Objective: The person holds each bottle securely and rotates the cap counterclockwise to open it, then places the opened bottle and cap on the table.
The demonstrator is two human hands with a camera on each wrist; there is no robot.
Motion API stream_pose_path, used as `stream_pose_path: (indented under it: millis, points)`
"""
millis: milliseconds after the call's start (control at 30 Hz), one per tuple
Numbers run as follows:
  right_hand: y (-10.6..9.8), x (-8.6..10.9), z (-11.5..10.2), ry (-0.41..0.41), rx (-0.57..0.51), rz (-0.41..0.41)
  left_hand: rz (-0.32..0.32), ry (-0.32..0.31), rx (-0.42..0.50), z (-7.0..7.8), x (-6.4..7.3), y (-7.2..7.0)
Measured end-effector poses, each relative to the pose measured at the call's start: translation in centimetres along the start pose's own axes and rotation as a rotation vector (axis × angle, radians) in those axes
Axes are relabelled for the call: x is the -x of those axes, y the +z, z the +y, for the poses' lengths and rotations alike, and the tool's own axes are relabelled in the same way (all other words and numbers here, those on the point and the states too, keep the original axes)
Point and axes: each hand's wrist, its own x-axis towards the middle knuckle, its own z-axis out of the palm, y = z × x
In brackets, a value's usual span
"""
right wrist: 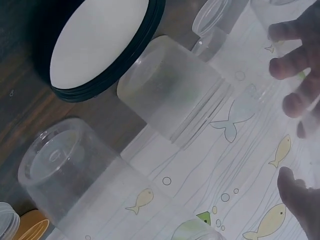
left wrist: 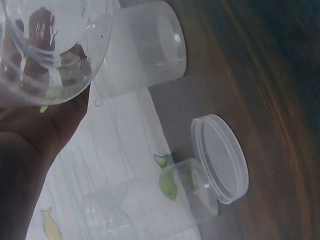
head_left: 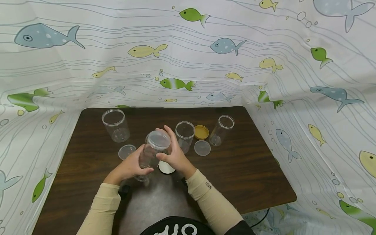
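Note:
My left hand grips a clear lidded jar by its side, above the front middle of the table. Its curled fingers show through the clear wall in the left wrist view. The jar's translucent lid faces up. On the other side, my right hand holds the jar's upper part, thumb in front and fingers behind. The right wrist view shows these fingers spread and bent, facing the thumb; what they press on is hard to see there. A black-rimmed white lid lies on the table below the right hand.
Open clear jars stand at the left, the middle and the right of the brown table. Clear lids lie near the left jar and the middle jar. A yellow lid lies between two jars.

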Motion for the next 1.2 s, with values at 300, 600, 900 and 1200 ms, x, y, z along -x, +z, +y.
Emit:
stream_pose_path:
  millis: [300,600,900,1200]
  points:
    - [-1.0,-0.8,0.2,-0.120,-0.169,-0.127,-0.173,0.066,0.079,1.3,0.0,0.2]
    - [-1.7,-1.4,0.2,-0.079,-0.289,-0.304,-0.289,0.144,0.282,0.6,0.2,0.5]
    - [-1.5,-1.2,0.1,-0.008,-0.301,-0.212,-0.235,0.113,0.278,0.8,0.3,0.2]
    - [-1.7,0.5,1.0,-0.015,-0.138,-0.017,-0.063,0.107,0.200,0.2,1.4,-1.8]
